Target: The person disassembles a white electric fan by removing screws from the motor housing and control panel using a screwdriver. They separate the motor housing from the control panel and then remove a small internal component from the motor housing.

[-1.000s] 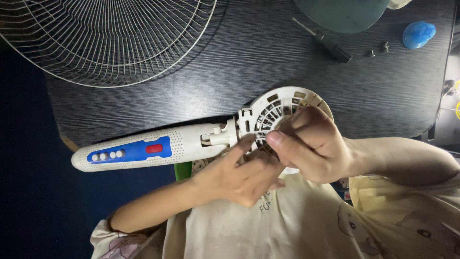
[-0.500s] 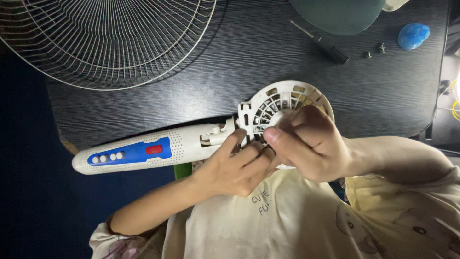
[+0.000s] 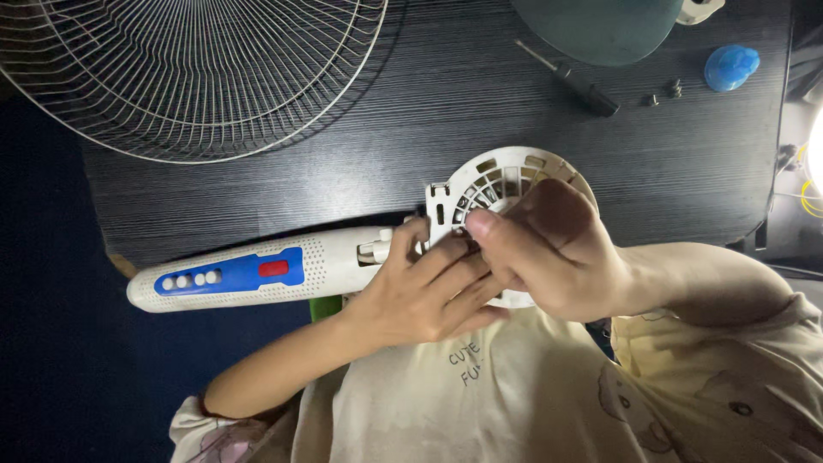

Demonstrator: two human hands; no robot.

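A white fan body lies across my lap and the table edge: a long stem with a blue button panel and a red button, ending in a round slotted motor housing. My left hand grips the neck where stem meets housing, fingers wrapped from below. My right hand lies over the housing's lower half, thumb and fingertips pinched at the slotted face. Whatever small part the fingertips touch is hidden.
A round wire fan grille lies at the table's far left. A dark screwdriver, two small screws and a blue lump lie at the far right. A teal dome sits at the far edge of the dark wooden table.
The housing has tilted slightly upward and my left hand has slid further up under the neck. My right fingers stay pinched on the housing face.
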